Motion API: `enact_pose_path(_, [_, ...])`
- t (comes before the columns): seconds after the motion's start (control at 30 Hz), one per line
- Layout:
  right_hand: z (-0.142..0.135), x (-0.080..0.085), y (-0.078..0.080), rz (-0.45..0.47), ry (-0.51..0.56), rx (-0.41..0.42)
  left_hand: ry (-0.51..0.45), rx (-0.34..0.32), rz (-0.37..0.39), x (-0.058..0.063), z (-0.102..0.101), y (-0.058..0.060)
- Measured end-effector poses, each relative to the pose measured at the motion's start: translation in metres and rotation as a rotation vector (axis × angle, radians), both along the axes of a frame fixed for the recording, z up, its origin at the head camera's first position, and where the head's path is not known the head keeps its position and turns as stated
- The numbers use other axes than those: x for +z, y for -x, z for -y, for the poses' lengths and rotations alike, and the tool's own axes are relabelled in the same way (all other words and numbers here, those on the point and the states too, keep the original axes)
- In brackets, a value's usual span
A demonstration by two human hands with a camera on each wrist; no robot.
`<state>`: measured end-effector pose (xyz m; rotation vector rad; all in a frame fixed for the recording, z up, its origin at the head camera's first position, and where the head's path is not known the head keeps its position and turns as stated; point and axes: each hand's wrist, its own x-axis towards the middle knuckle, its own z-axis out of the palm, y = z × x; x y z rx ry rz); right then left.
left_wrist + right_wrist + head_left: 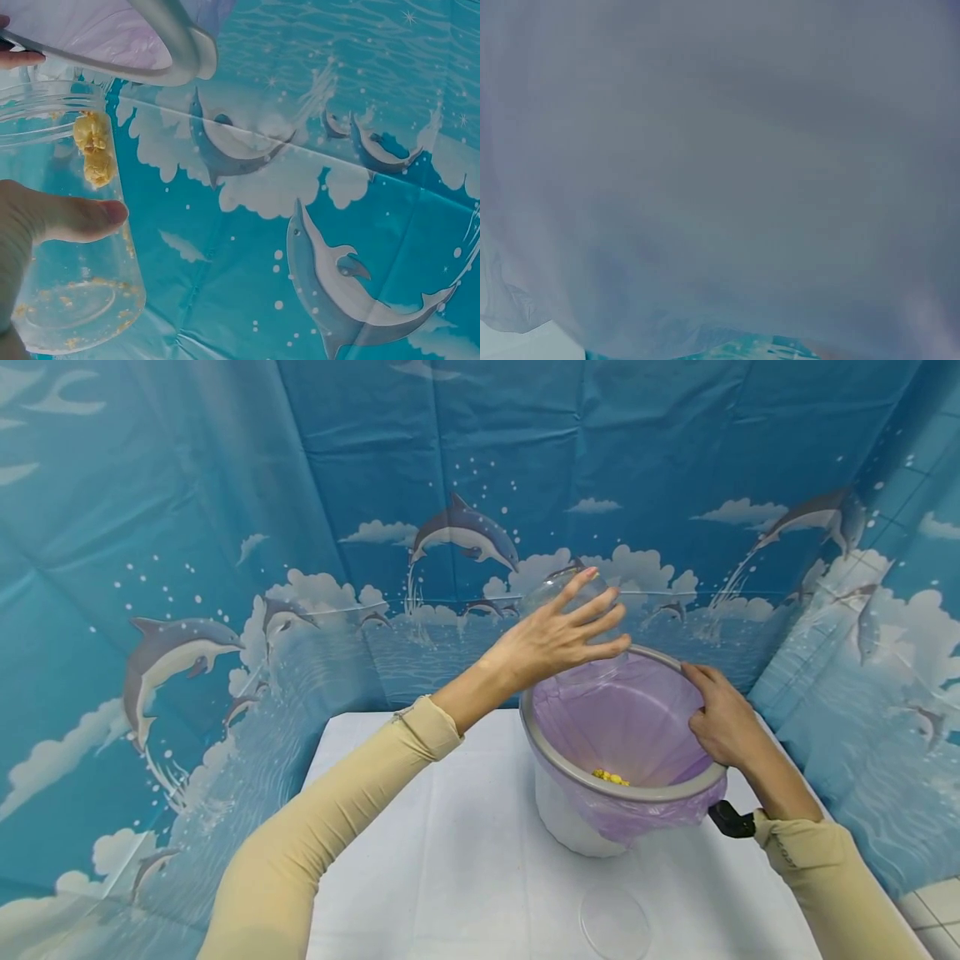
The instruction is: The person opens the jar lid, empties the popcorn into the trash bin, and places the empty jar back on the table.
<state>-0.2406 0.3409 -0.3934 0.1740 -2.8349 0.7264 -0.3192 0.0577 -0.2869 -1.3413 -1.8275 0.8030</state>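
My left hand [566, 639] grips a clear jar [71, 300], tilted with its mouth toward the bin. In the left wrist view, two yellow popcorn pieces [94, 150] cling near the jar's neck, and crumbs dot its base. A white bin [570, 818] with a grey rim [528, 718] and a purple bag [630, 710] inside leans on the table. My right hand [723, 718] holds the rim on the right, thumb inside. More yellow popcorn [611, 777] lies in the bag. Pale, blurred bin surface fills the right wrist view, so that hand's fingers are hidden there.
A clear round lid [615, 922] lies on the white table [450, 843] in front of the bin. Blue dolphin-printed sheeting [360, 468] hangs behind and along both sides. Floor tiles [941, 906] show at the lower right.
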Motion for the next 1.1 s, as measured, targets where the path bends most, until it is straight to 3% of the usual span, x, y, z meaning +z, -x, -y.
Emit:
enact_pose_path(0.13, [0.0, 0.0, -0.001, -0.005, -0.002, -0.003, 0.033, -0.009, -0.041, -0.001, -0.003, -0.001])
enact_pose_path(0.33, [-0.001, -0.001, -0.002, -0.005, -0.003, -0.011, 0.124, 0.005, -0.039, -0.003, -0.009, -0.006])
enact_pose_path(0.67, [0.001, 0.0, 0.0, 0.008, -0.006, -0.021, 0.105, 0.007, -0.053, -0.005, -0.009, -0.007])
enact_pose_path(0.93, [0.0, 0.001, 0.0, 0.017, -0.005, -0.016, 0.031, 0.016, 0.033, -0.006, -0.003, -0.009])
enact_pose_path(1.1, [0.0, 0.001, 0.0, 0.019, -0.001, -0.017, -0.071, 0.033, 0.123, -0.008, 0.007, -0.011])
